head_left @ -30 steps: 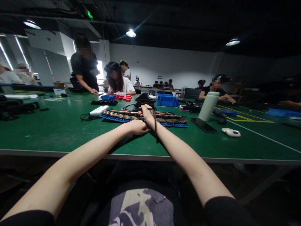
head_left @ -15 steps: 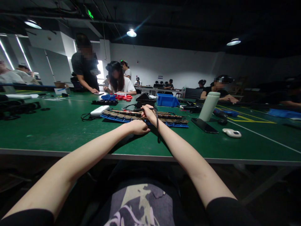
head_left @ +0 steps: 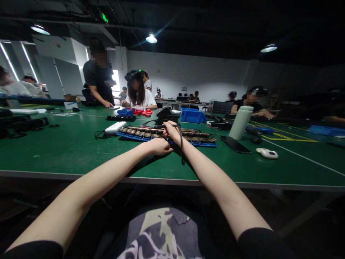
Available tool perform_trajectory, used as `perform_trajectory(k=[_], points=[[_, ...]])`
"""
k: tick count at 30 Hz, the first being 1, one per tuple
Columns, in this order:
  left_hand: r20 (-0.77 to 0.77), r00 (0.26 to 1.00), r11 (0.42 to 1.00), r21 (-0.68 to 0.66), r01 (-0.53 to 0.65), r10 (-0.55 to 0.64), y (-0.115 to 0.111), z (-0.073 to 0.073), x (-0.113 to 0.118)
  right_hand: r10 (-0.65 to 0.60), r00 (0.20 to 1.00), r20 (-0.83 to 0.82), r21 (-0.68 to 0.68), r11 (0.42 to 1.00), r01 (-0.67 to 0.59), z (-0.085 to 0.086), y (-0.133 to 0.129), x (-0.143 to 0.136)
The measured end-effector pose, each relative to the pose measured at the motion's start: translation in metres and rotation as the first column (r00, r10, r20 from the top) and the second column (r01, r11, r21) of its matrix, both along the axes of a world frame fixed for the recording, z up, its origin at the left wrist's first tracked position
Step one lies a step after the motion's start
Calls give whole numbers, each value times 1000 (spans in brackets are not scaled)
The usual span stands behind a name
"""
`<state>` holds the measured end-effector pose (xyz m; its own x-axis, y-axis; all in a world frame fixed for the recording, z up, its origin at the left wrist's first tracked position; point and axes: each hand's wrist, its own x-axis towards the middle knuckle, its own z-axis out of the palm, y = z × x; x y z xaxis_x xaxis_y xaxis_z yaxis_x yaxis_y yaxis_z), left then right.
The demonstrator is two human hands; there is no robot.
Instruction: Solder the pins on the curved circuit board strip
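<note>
Long blue strips (head_left: 134, 136) with thin tan wires and dark parts lie bundled across the green table in front of me. My right hand (head_left: 170, 130) is closed around a slim black pen-shaped tool (head_left: 161, 126) above the middle of the bundle. A black cord (head_left: 182, 153) trails from it over my wrist and hangs down. At the near edge of the strips, my left hand (head_left: 161, 146) is curled with its knuckles up. Its fingertips are mostly hidden, and so is whatever they pinch.
A white box (head_left: 115, 127) with a black cable sits left of the strips. Behind them are a blue bin (head_left: 192, 115) and red parts (head_left: 142, 112). To the right stand a pale green bottle (head_left: 241, 123), a phone (head_left: 235, 145) and a small white case (head_left: 267, 153). Other people work across the table.
The view has shifted very slightly. Both hands keep nearly the same place over the strips, and the black tool stays in my right hand.
</note>
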<state>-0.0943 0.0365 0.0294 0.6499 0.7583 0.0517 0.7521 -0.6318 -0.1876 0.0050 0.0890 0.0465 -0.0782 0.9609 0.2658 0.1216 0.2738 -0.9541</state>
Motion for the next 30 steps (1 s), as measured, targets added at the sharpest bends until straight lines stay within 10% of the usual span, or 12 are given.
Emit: perform_trajectory(k=[30], points=[[-10,1000,1000,20,10,-10,2,-2,-1,41,998,52,71,997,-44,-3,6,0]])
